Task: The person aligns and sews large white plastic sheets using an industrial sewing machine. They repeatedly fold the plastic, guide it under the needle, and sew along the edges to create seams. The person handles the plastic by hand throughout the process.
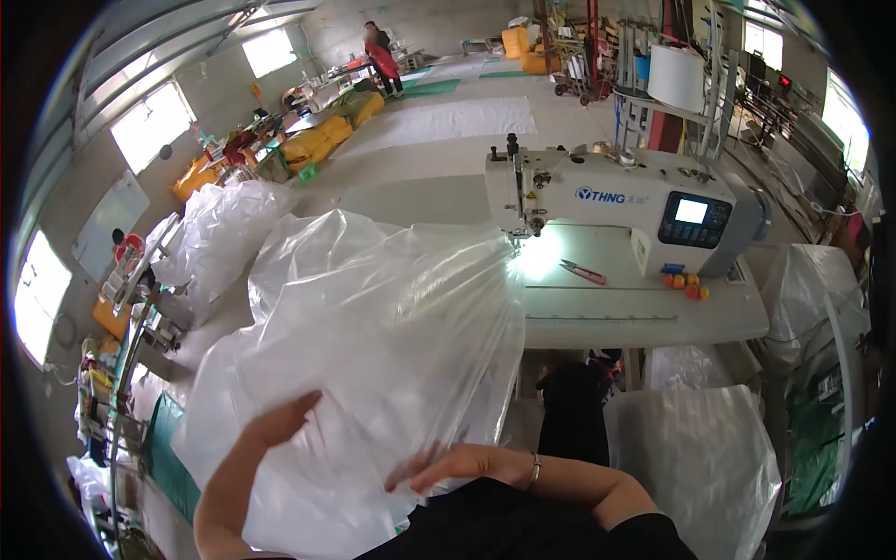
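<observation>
A large sheet of clear plastic film [373,308] spreads in creases over the left of the sewing table and down in front of me. Its gathered far right corner runs up to the needle area of a white sewing machine [607,191]. My left hand [283,422] lies on the film with its fingers stretched out, pointing right. Nearer my body, my right hand [457,467], with a bracelet at the wrist, has its fingers bent around part of the film; the fingertips look blurred. Thread snips [583,272] with pink handles rest on the machine bed, away from both hands.
Small orange and red balls [687,284] sit beside the machine's base. More clear film [695,467] hangs at the right, and a bundle of film [229,229] stands at the left. A white thread cone [676,78] is behind the machine. Far off, a person [380,58] stands.
</observation>
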A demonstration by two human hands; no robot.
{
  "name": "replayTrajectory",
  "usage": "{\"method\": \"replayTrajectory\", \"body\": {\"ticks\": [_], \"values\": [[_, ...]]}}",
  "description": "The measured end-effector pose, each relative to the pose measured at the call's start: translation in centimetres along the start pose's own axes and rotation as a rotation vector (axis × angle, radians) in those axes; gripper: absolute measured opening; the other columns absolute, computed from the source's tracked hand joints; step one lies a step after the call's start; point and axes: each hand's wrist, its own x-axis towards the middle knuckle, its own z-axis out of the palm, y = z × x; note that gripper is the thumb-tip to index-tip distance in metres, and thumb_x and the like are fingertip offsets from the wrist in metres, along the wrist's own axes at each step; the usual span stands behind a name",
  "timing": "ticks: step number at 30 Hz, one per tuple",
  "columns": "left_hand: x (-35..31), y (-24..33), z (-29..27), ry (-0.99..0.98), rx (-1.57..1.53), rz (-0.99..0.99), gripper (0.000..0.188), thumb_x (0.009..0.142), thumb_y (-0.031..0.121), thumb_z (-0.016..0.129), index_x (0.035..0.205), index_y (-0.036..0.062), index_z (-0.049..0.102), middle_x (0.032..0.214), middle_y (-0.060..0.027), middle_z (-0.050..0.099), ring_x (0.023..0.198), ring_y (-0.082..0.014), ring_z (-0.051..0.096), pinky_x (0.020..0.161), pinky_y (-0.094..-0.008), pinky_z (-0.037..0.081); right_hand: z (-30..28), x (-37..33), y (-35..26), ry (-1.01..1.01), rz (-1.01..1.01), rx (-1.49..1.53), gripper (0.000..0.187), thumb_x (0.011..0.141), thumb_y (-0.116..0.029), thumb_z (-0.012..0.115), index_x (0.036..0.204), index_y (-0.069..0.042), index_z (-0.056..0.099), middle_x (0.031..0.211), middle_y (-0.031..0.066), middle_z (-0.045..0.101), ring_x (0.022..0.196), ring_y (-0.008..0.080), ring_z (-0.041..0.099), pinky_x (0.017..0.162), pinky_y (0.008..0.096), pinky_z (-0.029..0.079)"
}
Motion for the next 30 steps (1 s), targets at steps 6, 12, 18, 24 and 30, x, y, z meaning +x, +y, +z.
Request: {"method": "replayTrajectory", "body": {"ticks": [6,12,18,24,30], "values": [[0.1,-2.8,15.6,-0.109,0.369,0.292,0.054,0.094,0.024,0.053,0.143,0.0048,0.038,0.152,-0.0128,0.031,0.139,-0.0303,0.032,0.109,-0.0403,0.034,1.7,-4.1,6.3,-0.020,0.262,-0.002,0.038,0.096,-0.033,0.056,0.113,0.000,0.065,0.120,0.0089,0.064,0.111,0.0166,0.055,0.097,0.0313,0.041],[3.7,16.9,5.6,0.299,-0.956,0.049,0.021,0.088,0.006,0.063,0.109,0.0023,0.064,0.115,-0.0110,0.061,0.094,-0.0218,0.064,0.072,-0.0306,0.053,2.9,-3.2,7.6,0.069,0.157,-0.185,0.057,0.094,-0.053,0.053,0.091,0.003,0.065,0.085,0.0143,0.064,0.086,0.0177,0.058,0.078,0.0334,0.045],[6.9,27.7,5.7,0.469,-0.440,0.355,0.058,0.077,0.007,0.072,0.129,0.0019,0.049,0.108,-0.0137,0.060,0.093,-0.0255,0.062,0.076,-0.0340,0.051,3.0,-2.5,10.9,0.184,-0.155,-0.532,0.054,0.092,-0.051,0.055,0.080,0.001,0.063,0.081,0.0148,0.064,0.072,0.0254,0.061,0.069,0.0387,0.048],[7.0,25.8,5.9,0.424,-0.801,0.226,0.038,0.079,-0.001,0.062,0.118,-0.0029,0.058,0.089,-0.0106,0.064,0.073,-0.0206,0.063,0.066,-0.0307,0.051,3.5,-10.0,1.2,1.139,-0.164,-1.292,0.037,0.075,-0.026,0.078,0.097,0.000,0.063,0.097,0.0161,0.065,0.096,0.0318,0.063,0.081,0.0422,0.050],[7.8,26.4,8.7,0.248,-1.249,0.130,0.028,0.085,0.000,0.059,0.113,-0.0042,0.060,0.082,-0.0054,0.062,0.076,-0.0125,0.061,0.067,-0.0256,0.048,2.0,-10.6,5.8,1.446,0.122,-0.870,0.022,0.080,-0.019,0.071,0.086,-0.001,0.061,0.079,0.0168,0.065,0.074,0.0346,0.065,0.061,0.0424,0.051]]}}
